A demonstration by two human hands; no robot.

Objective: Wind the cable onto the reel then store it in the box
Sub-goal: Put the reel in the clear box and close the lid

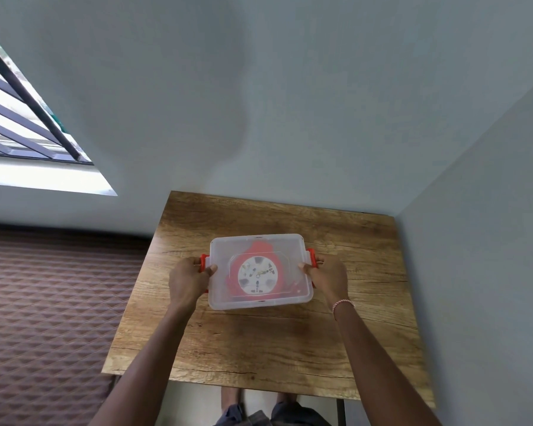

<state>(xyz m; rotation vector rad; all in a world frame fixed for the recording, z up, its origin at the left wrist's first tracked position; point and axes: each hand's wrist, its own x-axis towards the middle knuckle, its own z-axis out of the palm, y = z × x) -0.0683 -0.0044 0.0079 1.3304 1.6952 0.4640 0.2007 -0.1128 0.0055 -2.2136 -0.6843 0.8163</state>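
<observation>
A clear plastic box (222,290) with its lid on sits in the middle of the wooden table (259,348). Through the lid I see the red cable reel (257,275) with its white round face lying flat inside. My left hand (188,279) grips the box's left end, fingers on the red latch (203,262), thumb on the lid. My right hand (328,276) grips the right end at the other red latch (310,256) in the same way. The cable itself is not clearly visible.
The table stands in a corner, with grey walls (474,241) behind it and on its right. A patterned brown bed cover (43,302) lies to the left. A barred window (19,118) is at the upper left. My feet show under the table's near edge.
</observation>
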